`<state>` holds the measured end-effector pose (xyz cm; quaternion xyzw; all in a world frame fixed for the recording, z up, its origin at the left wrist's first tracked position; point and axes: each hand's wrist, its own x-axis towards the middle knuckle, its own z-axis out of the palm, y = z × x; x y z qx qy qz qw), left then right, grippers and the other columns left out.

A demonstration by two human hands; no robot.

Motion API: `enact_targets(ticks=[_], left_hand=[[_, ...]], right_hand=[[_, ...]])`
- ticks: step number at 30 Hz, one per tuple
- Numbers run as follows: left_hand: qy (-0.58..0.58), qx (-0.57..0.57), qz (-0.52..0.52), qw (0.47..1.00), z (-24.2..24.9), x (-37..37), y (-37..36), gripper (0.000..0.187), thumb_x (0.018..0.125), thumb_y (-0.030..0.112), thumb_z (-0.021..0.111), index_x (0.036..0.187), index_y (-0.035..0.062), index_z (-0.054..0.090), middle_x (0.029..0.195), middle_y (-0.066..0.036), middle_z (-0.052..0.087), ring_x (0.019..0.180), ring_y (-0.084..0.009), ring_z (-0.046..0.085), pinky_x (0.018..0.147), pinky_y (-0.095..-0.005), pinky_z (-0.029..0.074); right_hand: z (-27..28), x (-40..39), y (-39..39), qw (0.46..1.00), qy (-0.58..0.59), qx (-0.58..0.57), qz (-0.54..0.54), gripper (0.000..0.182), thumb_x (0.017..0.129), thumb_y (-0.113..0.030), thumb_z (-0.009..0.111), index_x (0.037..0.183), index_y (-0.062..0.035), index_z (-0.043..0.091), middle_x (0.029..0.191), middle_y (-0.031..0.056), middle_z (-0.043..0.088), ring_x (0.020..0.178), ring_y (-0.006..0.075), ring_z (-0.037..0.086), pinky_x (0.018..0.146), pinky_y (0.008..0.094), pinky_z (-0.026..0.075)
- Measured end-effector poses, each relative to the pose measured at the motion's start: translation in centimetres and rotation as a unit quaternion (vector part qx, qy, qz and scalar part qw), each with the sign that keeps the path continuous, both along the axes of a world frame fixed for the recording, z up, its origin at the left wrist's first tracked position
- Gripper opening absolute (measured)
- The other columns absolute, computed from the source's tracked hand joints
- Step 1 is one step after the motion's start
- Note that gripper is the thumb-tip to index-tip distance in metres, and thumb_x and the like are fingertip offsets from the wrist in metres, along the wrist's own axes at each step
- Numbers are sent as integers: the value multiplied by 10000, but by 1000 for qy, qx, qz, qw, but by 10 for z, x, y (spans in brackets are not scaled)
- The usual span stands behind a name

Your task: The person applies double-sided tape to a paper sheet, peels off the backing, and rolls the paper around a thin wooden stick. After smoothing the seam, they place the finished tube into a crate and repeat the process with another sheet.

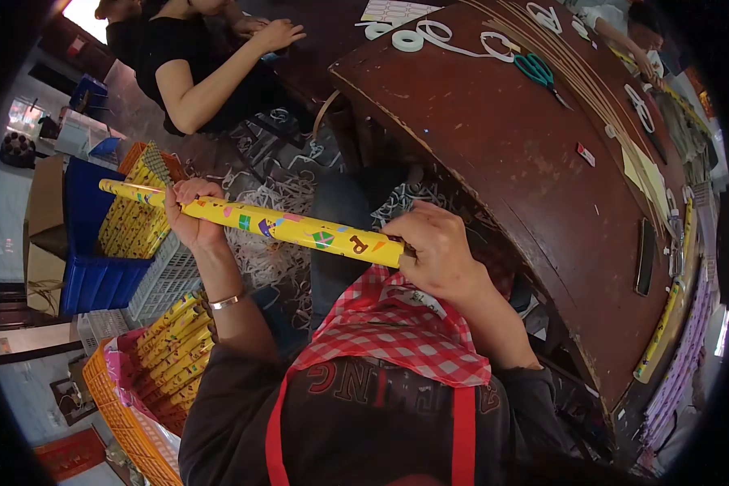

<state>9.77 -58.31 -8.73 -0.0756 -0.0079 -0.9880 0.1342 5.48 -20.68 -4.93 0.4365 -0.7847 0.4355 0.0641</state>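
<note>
A yellow printed paper roll (300, 230), patterned with colourful presents and letters, lies across my lap in the air, above the red checked apron (373, 324). Around its far, left part my left hand (194, 212) is closed, with a bracelet on the wrist. My right hand (439, 249) grips the near, right end, its fingers bent over the rim. The inside of that end is hidden by the fingers. Both hands hold the roll slightly tilted, its left end higher in the picture.
An orange basket (109, 381) with yellow rolls stands at lower left, a blue crate (97, 279) beyond it. Green-handled scissors (535, 71), white tape rolls (407, 40) and a dark phone (645, 257) lie on the brown table (494, 162). Co-workers sit at upper left and upper right.
</note>
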Motion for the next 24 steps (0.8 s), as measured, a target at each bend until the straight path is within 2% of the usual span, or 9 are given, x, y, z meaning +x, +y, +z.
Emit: enact_targets(ticks=[2,8,17,24], left_hand=[[17,-5,2,1000,1,-1,0,137,889,143,609,821,127,492,700,45,435,667,-93,459,745,-325,378],[43,-22,28,998,6,-2,3,152,864,125,628,817,134,484,683,59,424,633,-76,443,711,-295,362],[69,-19,30,997,13,-3,12,187,832,121,666,815,145,481,679,73,443,607,-57,456,687,-273,360],[118,-18,11,993,17,-4,10,197,808,127,683,830,152,489,671,85,461,593,-50,479,652,-259,360]], right_hand=[[-2,1,-1,1000,2,-23,-8,210,613,-24,675,819,-43,640,699,121,627,659,313,621,677,416,512],[-7,4,-2,999,-17,-40,-19,241,603,-10,693,838,-35,645,724,127,638,656,314,614,625,390,507],[-13,12,-3,992,-99,-66,-47,258,602,1,708,846,-59,652,705,120,614,657,316,606,599,400,493],[-22,17,-5,990,-103,-81,-43,238,634,-33,740,851,-54,645,714,119,613,674,315,616,607,399,496]])
